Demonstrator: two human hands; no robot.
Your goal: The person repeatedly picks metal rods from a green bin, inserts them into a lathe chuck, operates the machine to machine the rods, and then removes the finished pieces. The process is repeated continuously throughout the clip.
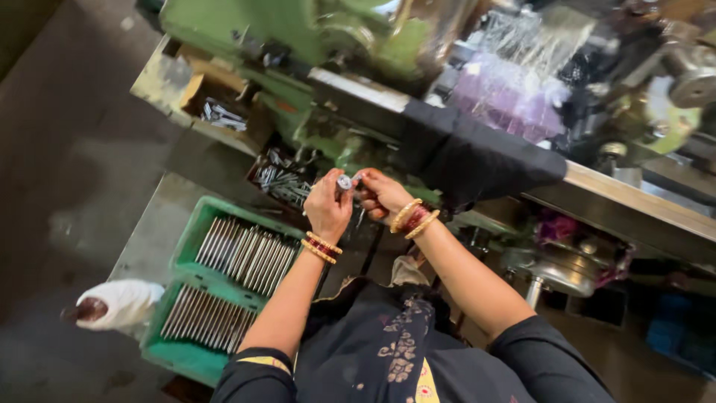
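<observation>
My left hand point(327, 203) and my right hand point(382, 192) meet in front of a green machine point(298, 30). Between their fingertips they pinch a small shiny metal part point(344, 181). The left hand grips it from the left, and the right hand's fingers touch it from the right. Both wrists wear gold and red bangles. Just beyond the hands lies a dark tray of small metal pieces point(280, 181).
A green crate point(186, 354) at the lower left holds two rows of long metal rods. A black cloth point(470, 153) drapes over the machine's rail. A cardboard box with metal parts point(218, 112) sits at the upper left. A white-wrapped bundle point(119, 302) lies on the floor.
</observation>
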